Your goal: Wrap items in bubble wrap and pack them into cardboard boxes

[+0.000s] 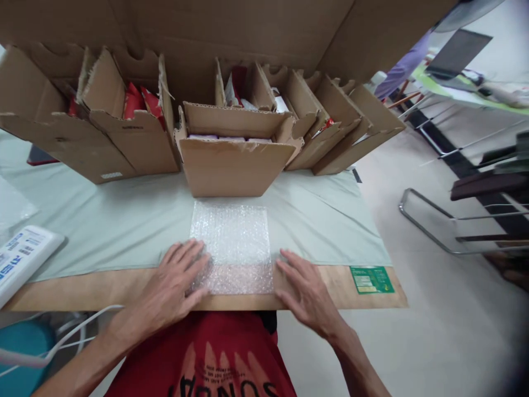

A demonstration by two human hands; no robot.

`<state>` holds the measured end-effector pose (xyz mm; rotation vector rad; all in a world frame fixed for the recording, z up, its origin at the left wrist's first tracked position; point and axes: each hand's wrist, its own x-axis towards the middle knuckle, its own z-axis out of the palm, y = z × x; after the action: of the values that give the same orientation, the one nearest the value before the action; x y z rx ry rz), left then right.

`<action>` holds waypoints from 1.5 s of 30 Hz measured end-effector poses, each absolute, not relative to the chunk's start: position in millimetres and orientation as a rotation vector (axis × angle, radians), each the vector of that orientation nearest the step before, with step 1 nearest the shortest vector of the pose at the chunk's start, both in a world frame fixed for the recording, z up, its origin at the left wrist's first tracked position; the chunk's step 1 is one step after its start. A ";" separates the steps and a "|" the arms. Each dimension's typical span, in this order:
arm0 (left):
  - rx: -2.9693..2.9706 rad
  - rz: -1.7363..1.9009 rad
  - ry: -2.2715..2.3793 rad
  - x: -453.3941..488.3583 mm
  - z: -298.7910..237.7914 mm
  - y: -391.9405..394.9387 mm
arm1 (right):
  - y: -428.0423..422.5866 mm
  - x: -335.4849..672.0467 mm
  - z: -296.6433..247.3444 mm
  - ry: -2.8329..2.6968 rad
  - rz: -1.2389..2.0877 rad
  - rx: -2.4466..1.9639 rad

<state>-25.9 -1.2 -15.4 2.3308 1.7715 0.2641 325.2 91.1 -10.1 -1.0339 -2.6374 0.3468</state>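
A clear sheet of bubble wrap (231, 237) lies flat at the front of the table, partly over the cloth and partly over the bare wood edge. My left hand (176, 281) rests at its left side, fingers spread, with the fingertips on the sheet's border. At the right side, my right hand (303, 286) is open, its fingers beside the sheet's edge; whether they touch it I cannot tell. Neither hand grips anything. Just behind the sheet stands an open cardboard box (231, 168) with pale purplish packs inside.
More open cardboard bins stand at the back, among them one with red packets (134, 102). A white boxy device (25, 259) with blue lettering is at the left. A green card (372, 280) lies at the front right corner. A metal-legged chair (487, 187) stands beyond the table.
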 end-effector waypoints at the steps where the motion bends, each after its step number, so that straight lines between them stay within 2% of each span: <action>1: 2.325 0.219 1.713 -23.6 -14.3 -3.0 | 84.2 324.4 -9.2 -2.688 0.389 -0.981; 4: 2.262 0.118 1.642 -17.3 -12.3 -3.8 | 70.8 307.3 -15.5 -2.722 0.364 -0.910; 8: 2.192 0.133 1.605 -19.8 -8.0 -5.5 | 74.0 289.4 -24.7 -2.458 0.268 -0.930; 11: 2.106 0.294 1.606 -24.4 -8.8 -8.7 | 80.0 291.4 -15.1 -2.264 0.546 -0.950; 15: 1.856 0.689 1.682 -25.2 -16.9 -1.5 | 85.6 299.8 4.1 -2.130 0.955 -1.036; 19: 1.536 0.926 1.834 -19.7 -16.5 15.6 | 94.6 296.2 2.3 -2.132 1.057 -1.193; 26: 1.461 0.971 1.905 -15.2 -5.8 25.7 | 111.9 277.4 -13.0 -1.984 1.148 -1.420; 35: 1.514 0.931 1.915 -16.4 -10.0 22.7 | 107.8 272.2 -12.9 -1.844 1.164 -1.422; 39: 1.550 0.755 2.006 -16.3 -10.6 30.1 | 108.2 268.3 -16.6 -1.825 1.125 -1.429; 42: 1.601 0.636 2.093 -15.7 -11.4 39.8 | 109.1 264.4 -17.6 -1.880 1.010 -1.494; 45: 1.636 0.587 2.152 -14.9 -13.3 49.2 | 110.1 261.2 -18.6 -2.009 0.758 -1.562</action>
<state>-14.9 49.2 -13.3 1.6356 2.1518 0.5868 261.2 110.1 -18.6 -1.5618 -2.0087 0.7581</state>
